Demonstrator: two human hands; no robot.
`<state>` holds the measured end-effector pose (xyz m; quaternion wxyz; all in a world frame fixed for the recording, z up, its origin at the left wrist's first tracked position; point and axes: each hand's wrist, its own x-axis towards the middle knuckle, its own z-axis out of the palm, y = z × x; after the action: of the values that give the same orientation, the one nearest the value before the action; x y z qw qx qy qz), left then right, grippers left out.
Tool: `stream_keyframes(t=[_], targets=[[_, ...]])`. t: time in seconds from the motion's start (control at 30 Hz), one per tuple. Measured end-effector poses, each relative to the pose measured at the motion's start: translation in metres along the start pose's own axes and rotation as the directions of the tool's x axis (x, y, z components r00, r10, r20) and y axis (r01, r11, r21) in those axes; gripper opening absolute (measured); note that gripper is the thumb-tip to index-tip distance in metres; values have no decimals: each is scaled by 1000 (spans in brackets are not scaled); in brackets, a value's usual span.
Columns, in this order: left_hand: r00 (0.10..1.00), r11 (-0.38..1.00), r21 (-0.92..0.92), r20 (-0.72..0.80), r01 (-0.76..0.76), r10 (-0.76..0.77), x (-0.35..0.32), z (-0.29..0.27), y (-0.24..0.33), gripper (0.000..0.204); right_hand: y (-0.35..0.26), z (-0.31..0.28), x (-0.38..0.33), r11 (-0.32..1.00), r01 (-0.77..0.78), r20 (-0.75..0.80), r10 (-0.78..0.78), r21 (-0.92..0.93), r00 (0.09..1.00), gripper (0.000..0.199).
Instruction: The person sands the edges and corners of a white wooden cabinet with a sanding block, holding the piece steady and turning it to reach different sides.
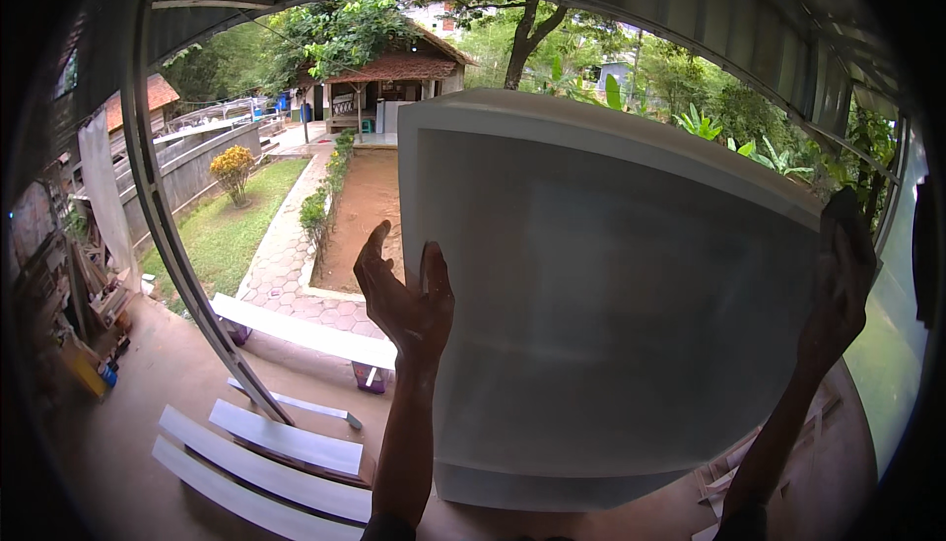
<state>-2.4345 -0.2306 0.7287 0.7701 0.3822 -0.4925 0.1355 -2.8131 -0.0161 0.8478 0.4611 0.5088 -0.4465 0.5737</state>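
Note:
A large white box-shaped cabinet (611, 304), with a raised rim around a shaded recessed face, stands upright before me and tilts in the view. My left hand (406, 295) is raised by its left edge, fingers curled but apart, thumb overlapping the rim. Nothing shows between those fingers. Up at the right edge is my right hand (838, 285), its fingers stretched upward along the cabinet's side. Its fingertips are in dark shadow; whether they press on the edge is hard to make out.
Several long white boards (266, 477) lie at lower left, with another white board (305, 332) on low supports behind them. A metal post (177, 216) rises at left. Wood pieces (99, 304) lean by the left wall; wooden slats (729, 472) lie at lower right.

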Motion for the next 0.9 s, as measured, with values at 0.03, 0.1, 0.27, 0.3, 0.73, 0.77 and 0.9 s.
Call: stream_keyframes(t=[0.03,0.1,0.27,0.3,0.73,0.77,0.9], targets=[[993,994,46,-65,-97,100,10,0,7,56,14,-16,-13,998,-43,66,40,41,997,32],[983,981,67,26,-184,183,29,3,20,77,37,-41,-44,982,-101,197,68,161,978,37],[933,856,384,237,-347,272,53,29,56,78,67,-70,-113,970,-207,356,241,-130,903,34],[930,837,428,282,-342,236,53,33,61,78,69,-71,-124,955,-239,371,288,-173,883,33],[945,852,411,192,-323,266,25,54,100,73,100,-62,-182,905,-363,439,424,-219,792,30],[946,856,407,190,-319,262,23,54,102,73,101,-62,-183,924,-348,451,380,-156,807,32],[946,843,431,187,-322,265,23,49,97,73,104,-66,-185,935,-346,489,339,-81,803,33]])
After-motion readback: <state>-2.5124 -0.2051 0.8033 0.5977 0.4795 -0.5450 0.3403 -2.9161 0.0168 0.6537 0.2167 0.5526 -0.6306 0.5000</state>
